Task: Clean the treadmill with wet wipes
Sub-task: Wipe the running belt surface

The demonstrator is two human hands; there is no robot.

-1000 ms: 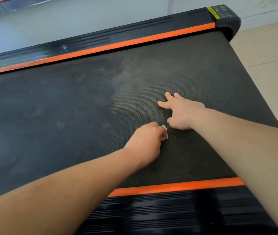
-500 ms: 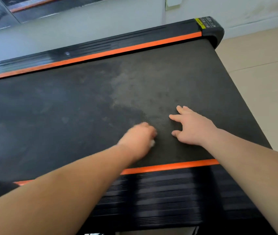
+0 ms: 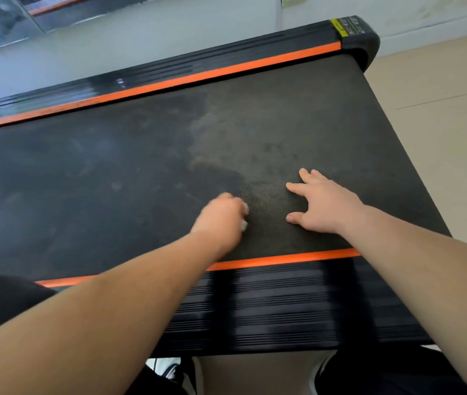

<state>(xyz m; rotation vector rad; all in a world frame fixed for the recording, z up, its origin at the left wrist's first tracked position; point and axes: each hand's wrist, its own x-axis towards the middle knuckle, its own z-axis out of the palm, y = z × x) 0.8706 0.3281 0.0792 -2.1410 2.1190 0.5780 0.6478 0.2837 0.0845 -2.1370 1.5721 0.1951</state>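
Fingers of the left hand point(image 3: 221, 220) curl round the wet wipe point(image 3: 244, 224), pressed on the treadmill belt point(image 3: 112, 172) just beside the right hand point(image 3: 325, 208), whose fingers lie spread flat. Advise firm overlapping strokes into the grey dusty patch point(image 3: 226, 132) beyond the right hand.

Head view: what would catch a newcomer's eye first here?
Two bare arms reach over the black treadmill belt: the blurred left hand grips a white wet wipe mid-belt, and the right hand rests flat beside it, fingers spread. Next come the near orange stripe and the far orange stripe along the belt's edges. Beyond the hands lies a dull greyish dusty patch.
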